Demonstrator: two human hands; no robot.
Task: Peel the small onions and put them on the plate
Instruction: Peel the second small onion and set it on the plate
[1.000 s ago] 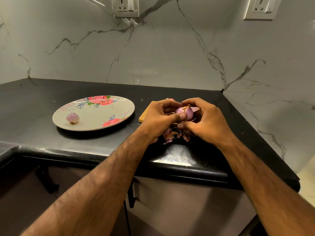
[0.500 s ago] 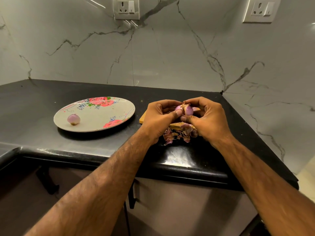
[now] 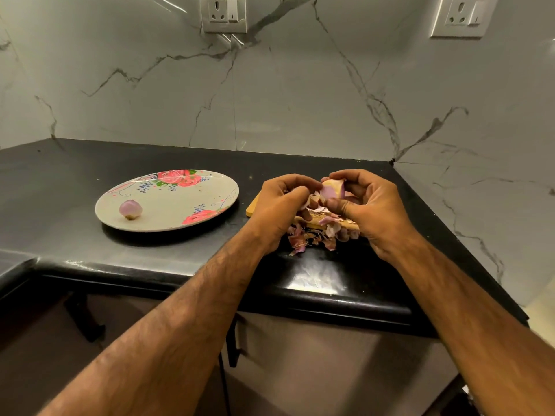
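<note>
The step in hand was the peeling of a second bulb. Both hands worked above the counter point(image 3: 75, 175), near its right back corner, over a wooden board point(image 3: 253, 207) and a heap of shed peels point(image 3: 303, 238) by the counter's front edge. The right hand point(image 3: 372, 211) pinched the small onion point(image 3: 330, 190) between thumb and forefinger. The left hand point(image 3: 279, 205), fingers curled, met it from the other side, its thumb at what looked like a loose flap of skin. The small onion showed a smooth, pale purple face. A yellowish papery layer clung to its top and far side, so it seemed only partly stripped.

The next move probably called for tearing away that last dry skin and dropping it on the heap. The bulb would then need carrying left to the plate point(image 3: 174, 205). That flowered plate sat toward the counter's left, well apart from the hands. It held one peeled onion point(image 3: 130, 209) near its left rim, pinkish and glossy, with a brown root end.
</note>
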